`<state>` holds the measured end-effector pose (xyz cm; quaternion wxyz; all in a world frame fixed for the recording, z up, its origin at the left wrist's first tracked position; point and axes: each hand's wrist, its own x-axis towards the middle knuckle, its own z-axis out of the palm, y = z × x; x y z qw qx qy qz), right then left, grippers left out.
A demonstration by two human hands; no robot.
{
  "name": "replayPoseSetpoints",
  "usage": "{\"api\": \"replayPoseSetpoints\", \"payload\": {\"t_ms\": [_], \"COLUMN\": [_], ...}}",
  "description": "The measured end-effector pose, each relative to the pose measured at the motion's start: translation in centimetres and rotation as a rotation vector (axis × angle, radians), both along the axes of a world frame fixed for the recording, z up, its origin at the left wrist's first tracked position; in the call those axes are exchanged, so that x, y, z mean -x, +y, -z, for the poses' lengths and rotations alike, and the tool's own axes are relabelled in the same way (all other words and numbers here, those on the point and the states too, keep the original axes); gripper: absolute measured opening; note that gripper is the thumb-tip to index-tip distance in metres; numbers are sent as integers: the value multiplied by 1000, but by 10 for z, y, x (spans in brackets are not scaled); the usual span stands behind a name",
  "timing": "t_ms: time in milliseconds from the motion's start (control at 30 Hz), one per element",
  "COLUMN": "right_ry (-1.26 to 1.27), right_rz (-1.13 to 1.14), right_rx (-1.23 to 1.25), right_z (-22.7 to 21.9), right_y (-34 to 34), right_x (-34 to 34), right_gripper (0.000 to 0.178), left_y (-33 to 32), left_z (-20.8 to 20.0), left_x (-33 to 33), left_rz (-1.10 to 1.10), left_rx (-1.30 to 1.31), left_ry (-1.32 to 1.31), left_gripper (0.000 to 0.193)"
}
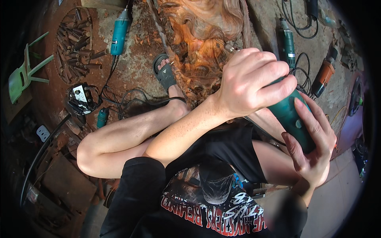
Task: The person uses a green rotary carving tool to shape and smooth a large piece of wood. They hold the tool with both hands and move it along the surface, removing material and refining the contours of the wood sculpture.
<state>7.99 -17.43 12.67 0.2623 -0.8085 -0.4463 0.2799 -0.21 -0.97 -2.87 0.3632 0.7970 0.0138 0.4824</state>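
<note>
The bare concrete floor (137, 73) carries nearly everything here. Toward its far edge, between the person's feet, lies a large carved block of reddish wood (206, 29), its surface cut in wavy ridges. Near the floor's left edge stands a pale green plastic chair (22, 79), with a heap of brown stubs (75, 43) just beyond it.

The held green die grinder (293, 119) is tilted above the right thigh, its nose aimed at the wood. The left hand (252, 81) is wrapped tightly around its front; the right hand (317, 146) curls more loosely round its rear body, fingers along one side and thumb on the other. A metal tip (231, 48) shows past the left knuckles; whether it touches the wood is unclear.

An orange-and-black power tool (324, 75) lies toward the floor's far-right corner, a teal die grinder (120, 35) toward the far-left.

If the tool were running, a catching bit could kick toward the left fingers or the sandal (164, 75) with its exposed toes. The thin black cord (147, 102) across the left ankle could snag with a leg movement.
</note>
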Motion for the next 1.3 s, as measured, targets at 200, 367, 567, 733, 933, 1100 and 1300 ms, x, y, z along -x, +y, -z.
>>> {"api": "replayPoseSetpoints", "payload": {"t_ms": [200,367,567,733,933,1100,1300], "right_ry": [-78,-34,-61,-38,-81,-67,-27], "right_rz": [10,0,4,-25,-52,-23,69], "right_rx": [-38,-50,-30,-59,-57,-35,47], "right_z": [3,7,6,9,8,11,3], "right_y": [1,2,-11,-10,-12,-18,-18], "right_x": [4,0,5,1,3,5,9], "right_gripper": [67,67,68,67,67,64,62], "left_y": [1,1,-3,-4,-6,-9,-15], "left_z": [-2,0,-5,1,-2,6,14], "left_x": [-1,-1,-1,-3,-5,-7,-16], "left_rz": [-4,6,-6,16,-41,-34,-57], "left_rx": [-2,15,-39,-4,-35,-33,13], "left_ry": [-44,4,-23,-21,-70,-65,-81], "left_gripper": [25,25,23,22,21,18,11]}}
